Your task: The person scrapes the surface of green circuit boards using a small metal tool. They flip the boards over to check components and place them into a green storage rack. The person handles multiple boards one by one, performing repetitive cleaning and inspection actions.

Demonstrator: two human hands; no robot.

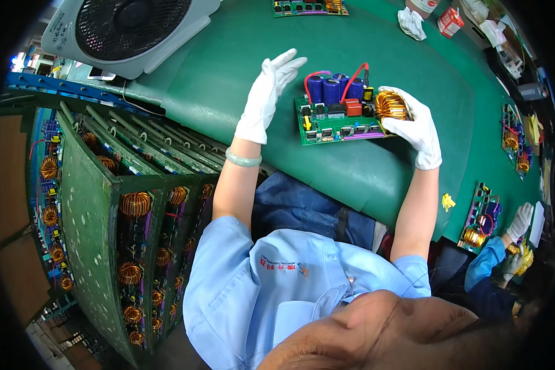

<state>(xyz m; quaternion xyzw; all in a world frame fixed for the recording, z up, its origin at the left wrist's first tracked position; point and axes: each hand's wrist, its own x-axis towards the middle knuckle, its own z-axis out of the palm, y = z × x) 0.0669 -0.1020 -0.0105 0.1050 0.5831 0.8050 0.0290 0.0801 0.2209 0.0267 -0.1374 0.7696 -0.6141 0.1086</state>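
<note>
Over the desk (228, 74), the right hand (422, 131) clamps the circuit board (336, 115), fingers partly hiding its coil (390, 105); desk contact is unclear. The left hand (269, 92) holds its fingers apart. The shirt (234, 290) bears lettering (283, 267).

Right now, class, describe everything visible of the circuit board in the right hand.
The green circuit board carries blue cylinders, red wires, a red block, a purple strip along its near edge and a coppery coil at its right end. It lies components up over the tabletop; contact underneath is unclear. The gloved right hand grips the coil end.
</note>
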